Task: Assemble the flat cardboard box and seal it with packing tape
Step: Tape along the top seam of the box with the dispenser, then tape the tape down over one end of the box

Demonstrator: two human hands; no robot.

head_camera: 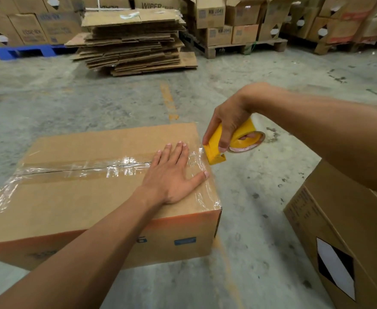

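Closed cardboard box [89, 197], wrinkled clear tape [116, 167] along seam, left hand [172, 177] flat, fingers spread, right hand [227, 126] gripping yellow tape dispenser [234, 139] at box edge

A grey, stained concrete floor [94, 103] carries everything here. Near and to the left sits a closed brown cardboard box [71, 197], its top seam covered in clear tape. Another brown cardboard box [339, 219] stands near right. Farther off, a stack of flattened brown cardboard sheets [134, 45] lies on the floor, with a blue plastic pallet [22, 51] far left and a wooden pallet [245, 46] far right.
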